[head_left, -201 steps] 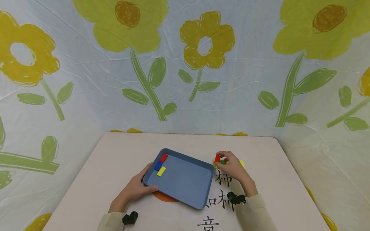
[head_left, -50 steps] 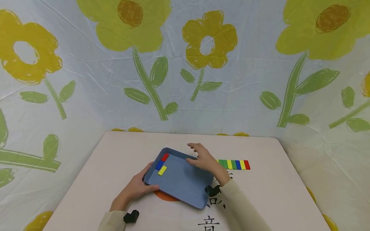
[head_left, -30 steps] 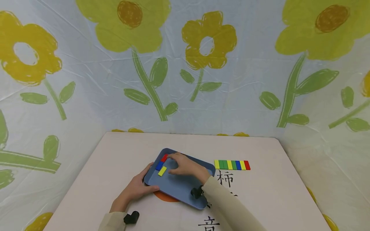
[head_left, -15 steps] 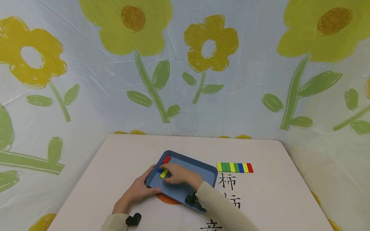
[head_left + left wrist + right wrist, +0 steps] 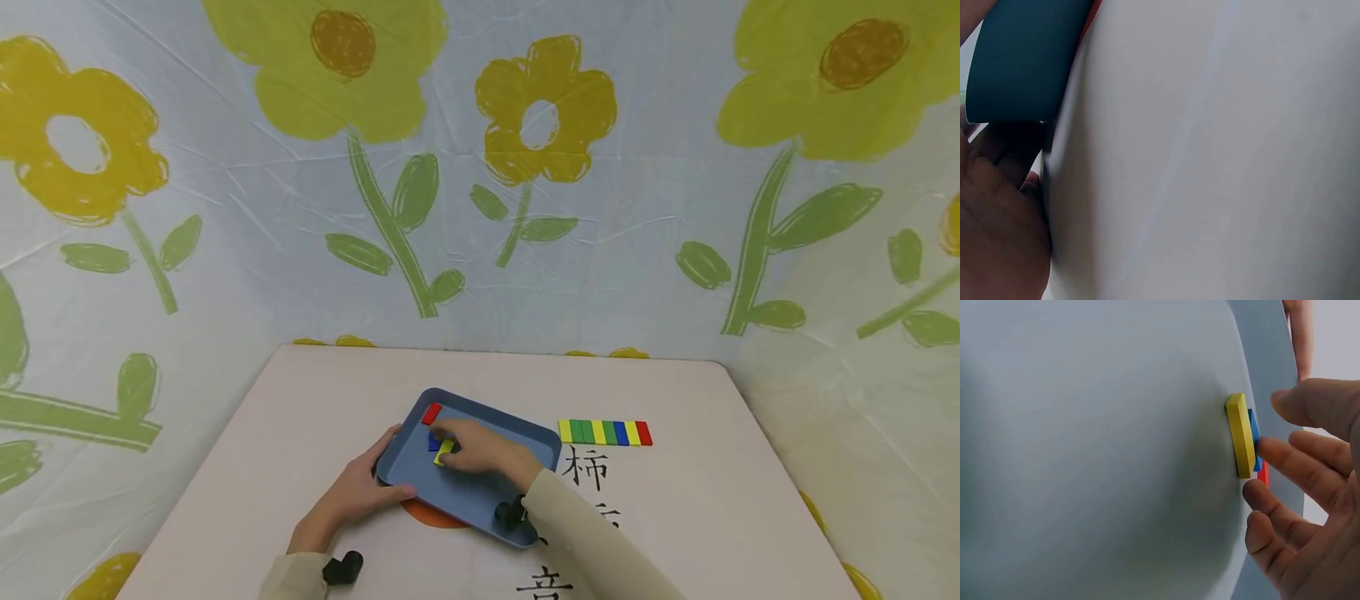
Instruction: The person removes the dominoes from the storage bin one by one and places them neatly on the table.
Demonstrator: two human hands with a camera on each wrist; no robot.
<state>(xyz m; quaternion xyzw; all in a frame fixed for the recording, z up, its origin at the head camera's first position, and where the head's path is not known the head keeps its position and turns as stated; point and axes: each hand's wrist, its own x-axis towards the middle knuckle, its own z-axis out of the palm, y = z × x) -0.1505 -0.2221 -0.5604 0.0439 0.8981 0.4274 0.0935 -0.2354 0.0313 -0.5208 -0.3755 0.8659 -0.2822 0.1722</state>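
My left hand [image 5: 352, 493] grips the left side of a blue-grey tray [image 5: 498, 427], thumb at the near rim. In the left wrist view the palm [image 5: 1000, 231] is beside the tray's dark wall [image 5: 1022, 62]. My right hand [image 5: 483, 448] reaches into the tray, over a blue block [image 5: 433, 442] and a yellow block [image 5: 444, 452]. In the right wrist view one finger [image 5: 1272, 450] touches the blue block [image 5: 1257, 453] behind the yellow block [image 5: 1242, 437]; the thumb stands apart from them. A red block [image 5: 431, 413] lies alone by the tray's far left wall.
Right of the tray, a row of coloured rectangular blocks [image 5: 603, 432] lies on the table [image 5: 720, 500], side by side. Black printed characters [image 5: 587, 469] mark the tabletop. An orange patch [image 5: 435, 515] shows under the tray's near edge. A flowered cloth [image 5: 645, 275] hangs behind.
A red block joined the table row earlier. My right hand then entered the tray from the right. Over the last half second, the blue and yellow blocks slid rightward, away from the red one.
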